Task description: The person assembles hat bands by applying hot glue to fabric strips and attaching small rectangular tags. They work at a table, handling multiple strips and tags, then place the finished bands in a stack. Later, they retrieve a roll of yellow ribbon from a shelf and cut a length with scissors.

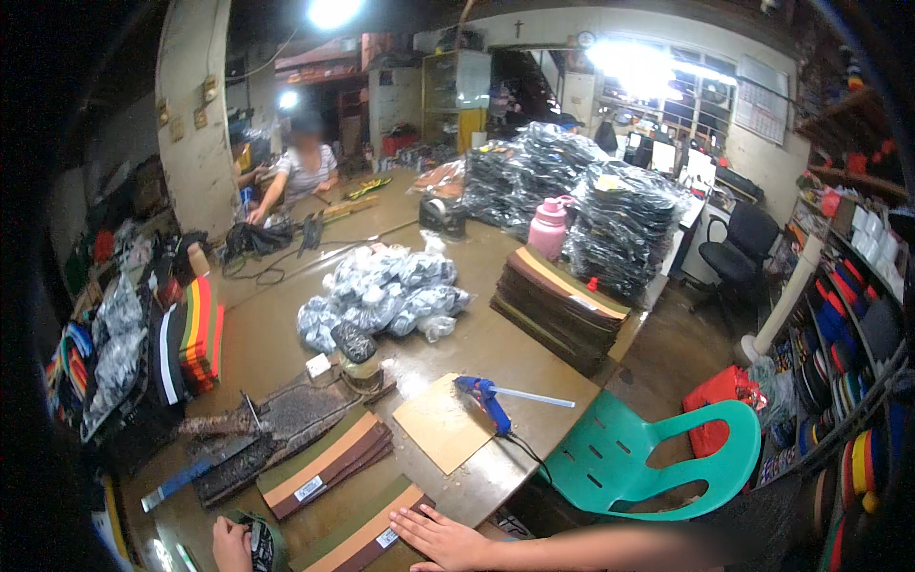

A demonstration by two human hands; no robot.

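My right hand [440, 540] lies flat, fingers stretched out, on the end of a green, tan and brown striped fabric piece [355, 540] with a small white label. At the lower edge, my left hand [232, 547] is closed against a dark, rounded piece with a green edge [262, 543], partly cut off by the frame. Just beyond lies a stack of similar striped pieces [329, 467], also labelled. A blue glue gun [488, 404] with a clear glue stick rests on a tan board [443, 424] farther right.
A dark worn board [305, 419] and a blue-handled blade [186, 481] lie at left. Plastic-wrapped bundles [381, 291], a tall brown stack [562, 310] and a pink bottle [547, 229] stand beyond. A green chair [610, 453] is at right. Another person [303, 172] works across the table.
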